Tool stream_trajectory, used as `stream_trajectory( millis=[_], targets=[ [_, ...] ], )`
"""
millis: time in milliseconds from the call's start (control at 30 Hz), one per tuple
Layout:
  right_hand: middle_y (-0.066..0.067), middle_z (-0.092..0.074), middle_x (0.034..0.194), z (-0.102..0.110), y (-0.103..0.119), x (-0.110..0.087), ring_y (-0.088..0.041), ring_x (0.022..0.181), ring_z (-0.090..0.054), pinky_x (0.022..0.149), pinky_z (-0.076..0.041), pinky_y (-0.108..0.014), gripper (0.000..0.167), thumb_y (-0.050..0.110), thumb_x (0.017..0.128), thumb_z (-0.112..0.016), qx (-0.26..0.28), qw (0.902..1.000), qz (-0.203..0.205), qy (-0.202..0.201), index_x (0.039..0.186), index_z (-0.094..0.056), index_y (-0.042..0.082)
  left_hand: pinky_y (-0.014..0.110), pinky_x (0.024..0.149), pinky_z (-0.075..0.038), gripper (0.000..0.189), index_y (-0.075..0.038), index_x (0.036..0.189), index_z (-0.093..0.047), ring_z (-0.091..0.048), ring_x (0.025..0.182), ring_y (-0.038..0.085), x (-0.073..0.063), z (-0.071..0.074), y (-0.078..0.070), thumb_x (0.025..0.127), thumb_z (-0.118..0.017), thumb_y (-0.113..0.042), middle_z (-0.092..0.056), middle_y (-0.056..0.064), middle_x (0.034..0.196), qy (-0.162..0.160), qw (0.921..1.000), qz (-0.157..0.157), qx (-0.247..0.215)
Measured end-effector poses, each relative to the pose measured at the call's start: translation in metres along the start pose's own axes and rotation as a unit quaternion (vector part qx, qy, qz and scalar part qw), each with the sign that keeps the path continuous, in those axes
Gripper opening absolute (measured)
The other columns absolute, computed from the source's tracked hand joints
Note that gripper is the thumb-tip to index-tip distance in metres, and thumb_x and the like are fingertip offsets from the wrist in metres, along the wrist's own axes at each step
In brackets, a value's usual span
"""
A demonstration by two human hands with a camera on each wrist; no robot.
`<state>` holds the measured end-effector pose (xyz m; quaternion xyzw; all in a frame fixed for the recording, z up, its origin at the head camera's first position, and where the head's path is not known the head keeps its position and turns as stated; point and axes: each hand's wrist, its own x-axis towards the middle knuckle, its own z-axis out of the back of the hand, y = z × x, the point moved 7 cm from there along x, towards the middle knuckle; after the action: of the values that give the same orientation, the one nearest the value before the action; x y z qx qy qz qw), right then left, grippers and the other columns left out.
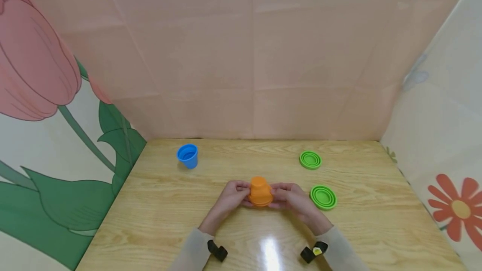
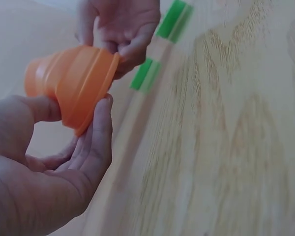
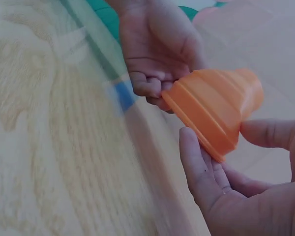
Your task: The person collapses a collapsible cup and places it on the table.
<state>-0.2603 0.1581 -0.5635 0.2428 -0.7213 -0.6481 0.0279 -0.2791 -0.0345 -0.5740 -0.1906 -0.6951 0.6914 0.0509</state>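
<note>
Both hands hold one orange collapsible cup [image 1: 260, 192] between them, over the middle of the table. Its narrow base points up and away, while the wide rim faces down toward the person. My left hand [image 1: 234, 195] pinches the cup's left side, with the thumb on the wall and the fingers at the rim [image 2: 113, 73]. From the other side my right hand [image 1: 291, 199] grips it the same way, thumb against the stepped wall [image 3: 206, 105]. The wall is partly pushed out, with its folds uneven. The cup's inside is hidden.
A blue collapsible cup [image 1: 187, 156] stands extended at the back left. Two green collapsible cups lie folded flat on the right, one farther back [image 1: 310, 160] and one nearer [image 1: 323, 197], close to the right hand. A pink backdrop [image 1: 252, 74] rises behind the wooden table [image 1: 150, 221].
</note>
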Motion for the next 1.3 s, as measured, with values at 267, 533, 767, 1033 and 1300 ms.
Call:
stream_trajectory(
  millis=[267, 533, 767, 1033, 1300],
  targets=[
    [-0.014, -0.071, 0.130, -0.003, 0.001, 0.002, -0.019, 0.111, -0.073, 0.096, -0.065, -0.034, 0.059, 0.013, 0.103, -0.066, 0.014, 0.9998, 0.009, 0.007, 0.149, -0.043, -0.016, 0.035, 0.074, -0.069, 0.029, 0.012, 0.126, -0.063, -0.072, 0.078, 0.016, -0.001, 0.005, -0.001, 0.102, -0.059, -0.002, -0.071, 0.023, 0.113, -0.037, 0.9990, 0.007, 0.024],
    [-0.003, -0.071, 0.103, -0.006, 0.000, 0.007, -0.012, 0.089, -0.072, 0.080, -0.067, -0.027, 0.055, 0.002, 0.097, -0.062, -0.005, 0.9981, 0.015, -0.059, 0.144, -0.043, -0.019, 0.032, 0.072, -0.069, 0.027, 0.009, 0.124, -0.066, -0.071, 0.079, 0.014, -0.004, 0.000, -0.005, 0.106, -0.059, -0.009, -0.073, 0.016, 0.109, -0.055, 0.9983, 0.014, 0.013],
    [-0.006, -0.070, 0.103, -0.002, -0.001, 0.009, -0.014, 0.087, -0.070, 0.076, -0.066, -0.027, 0.049, 0.000, 0.094, -0.060, -0.028, 0.9948, -0.002, -0.098, 0.140, -0.050, -0.014, 0.039, 0.087, -0.068, 0.042, 0.011, 0.140, -0.056, -0.073, 0.099, 0.020, -0.010, -0.002, -0.005, 0.104, -0.060, -0.009, -0.069, 0.024, 0.130, -0.001, 0.9999, 0.010, -0.009],
    [-0.006, -0.070, 0.107, -0.002, 0.001, 0.008, -0.014, 0.087, -0.071, 0.079, -0.066, -0.028, 0.050, 0.003, 0.096, -0.062, -0.028, 0.9967, 0.004, -0.076, 0.141, -0.050, -0.014, 0.039, 0.094, -0.066, 0.049, 0.010, 0.145, -0.053, -0.072, 0.108, 0.024, -0.013, -0.004, -0.007, 0.100, -0.068, -0.003, -0.067, 0.023, 0.130, 0.037, 0.9978, 0.012, -0.054],
    [-0.007, -0.074, 0.118, -0.004, 0.003, 0.005, -0.016, 0.096, -0.074, 0.087, -0.067, -0.035, 0.056, 0.012, 0.096, -0.074, -0.019, 0.9993, 0.000, -0.031, 0.144, -0.054, -0.010, 0.040, 0.089, -0.068, 0.048, 0.014, 0.140, -0.056, -0.071, 0.089, 0.017, -0.010, -0.001, -0.007, 0.094, -0.067, 0.005, -0.063, 0.015, 0.110, 0.000, 0.9994, 0.010, -0.033]
  ],
)
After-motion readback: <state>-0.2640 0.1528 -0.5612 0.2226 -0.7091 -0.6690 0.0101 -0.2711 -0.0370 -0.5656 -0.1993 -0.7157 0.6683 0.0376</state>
